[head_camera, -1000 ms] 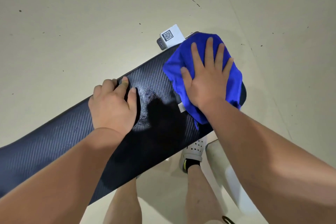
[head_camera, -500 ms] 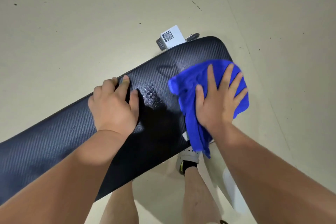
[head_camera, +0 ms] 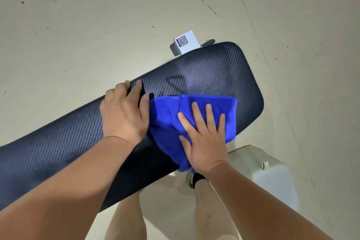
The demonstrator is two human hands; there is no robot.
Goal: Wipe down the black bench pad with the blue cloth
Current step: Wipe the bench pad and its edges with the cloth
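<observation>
The black bench pad [head_camera: 214, 76], with a woven carbon-like texture, runs from the lower left to the upper right of the head view. A blue cloth [head_camera: 167, 122] lies spread on its near middle and hangs a little over the near edge. My right hand [head_camera: 204, 138] presses flat on the cloth, fingers spread. My left hand [head_camera: 124, 115] rests on the pad just left of the cloth, fingers curled over the pad's far edge and touching the cloth's left border.
A white bench frame end with a QR label [head_camera: 185, 44] sticks out beyond the pad's far edge. A white bench base part [head_camera: 266, 169] sits on the floor at the right. My legs and a shoe [head_camera: 191, 179] stand below the pad on the beige floor.
My right hand has dragged the blue cloth from the pad's far right end toward the near middle, up against my left hand. The left hand has stayed in place.
</observation>
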